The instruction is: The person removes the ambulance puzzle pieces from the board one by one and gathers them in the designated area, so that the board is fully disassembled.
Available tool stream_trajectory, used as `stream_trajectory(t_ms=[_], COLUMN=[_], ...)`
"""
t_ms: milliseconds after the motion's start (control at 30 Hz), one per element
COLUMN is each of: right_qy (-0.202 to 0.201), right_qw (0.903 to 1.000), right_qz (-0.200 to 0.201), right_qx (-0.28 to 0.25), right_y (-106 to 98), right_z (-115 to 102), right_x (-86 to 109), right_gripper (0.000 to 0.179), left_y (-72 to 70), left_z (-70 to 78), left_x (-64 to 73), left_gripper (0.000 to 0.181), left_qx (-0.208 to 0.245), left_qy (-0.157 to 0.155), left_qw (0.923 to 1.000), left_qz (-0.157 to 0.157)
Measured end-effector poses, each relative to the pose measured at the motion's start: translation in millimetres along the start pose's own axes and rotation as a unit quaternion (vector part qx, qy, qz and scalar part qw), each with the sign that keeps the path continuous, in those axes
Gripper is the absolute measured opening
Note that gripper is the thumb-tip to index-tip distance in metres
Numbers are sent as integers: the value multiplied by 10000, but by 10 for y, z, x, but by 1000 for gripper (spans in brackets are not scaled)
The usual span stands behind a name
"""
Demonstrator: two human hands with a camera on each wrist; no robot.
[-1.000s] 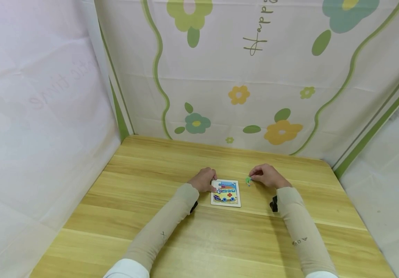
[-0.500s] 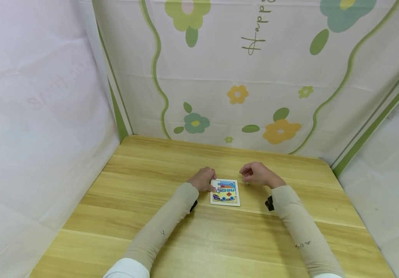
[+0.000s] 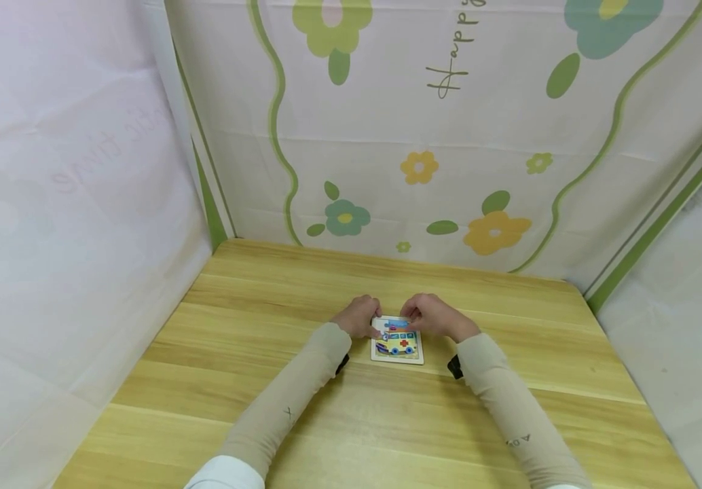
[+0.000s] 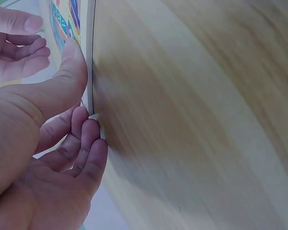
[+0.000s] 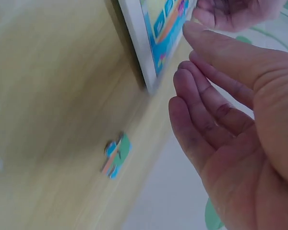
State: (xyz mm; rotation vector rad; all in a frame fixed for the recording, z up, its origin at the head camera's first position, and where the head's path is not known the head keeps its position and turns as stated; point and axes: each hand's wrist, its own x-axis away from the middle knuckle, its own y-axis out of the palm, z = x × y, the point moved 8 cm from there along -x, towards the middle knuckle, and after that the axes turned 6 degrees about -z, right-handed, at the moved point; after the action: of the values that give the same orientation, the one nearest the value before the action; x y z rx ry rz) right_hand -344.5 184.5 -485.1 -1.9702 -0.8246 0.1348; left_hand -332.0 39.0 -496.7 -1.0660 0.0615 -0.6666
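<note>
A small jigsaw puzzle [image 3: 401, 348] in a white frame lies on the table, picturing a yellow ambulance with a red cross. A pale patch shows at its upper left. My left hand [image 3: 357, 317] grips its left side, thumb [image 4: 73, 57] on the face and fingertips at the frame's edge. Over the puzzle's upper right is my right hand [image 3: 435, 317], fingers loosely bent with nothing seen between them and the thumb. In the right wrist view a loose green, blue and orange puzzle piece [image 5: 117, 155] lies on the table beside the frame; my right hand hides it in the head view.
The wood-grain table [image 3: 302, 421] meets a white cloth wall [image 3: 363, 129] printed with flowers at the back. More white cloth [image 3: 70, 224] closes in the left side, and another sheet [image 3: 687, 305] hangs on the right.
My right hand has left the loose piece on the table and moved left, over the puzzle's upper right. The left hand keeps its grip in the same place.
</note>
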Motion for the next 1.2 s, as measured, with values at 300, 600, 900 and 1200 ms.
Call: stream_trajectory(t_ms=[300,600,900,1200], right_qy=[-130,103,163,-89], right_qw=[9992,9984,9964,9974], right_qz=[-115,-304,-480,-293], right_qx=[367,469,680,651], right_y=[95,95,74,81], right_z=[-119,-133,-182,-261], right_x=[-36,-74,-89,-62], right_gripper=[15,12,11,7], left_y=[-13,-23,-25,27], left_z=[8,25,110,272], left_x=[3,28,-21,-85], left_gripper=[42,40,39,30], left_qx=[-86,-187,-195,-68], left_qy=[67,315,645,1283], left_qw=[9999,9993,9975,9916], left_qz=[8,-13,-203,-131])
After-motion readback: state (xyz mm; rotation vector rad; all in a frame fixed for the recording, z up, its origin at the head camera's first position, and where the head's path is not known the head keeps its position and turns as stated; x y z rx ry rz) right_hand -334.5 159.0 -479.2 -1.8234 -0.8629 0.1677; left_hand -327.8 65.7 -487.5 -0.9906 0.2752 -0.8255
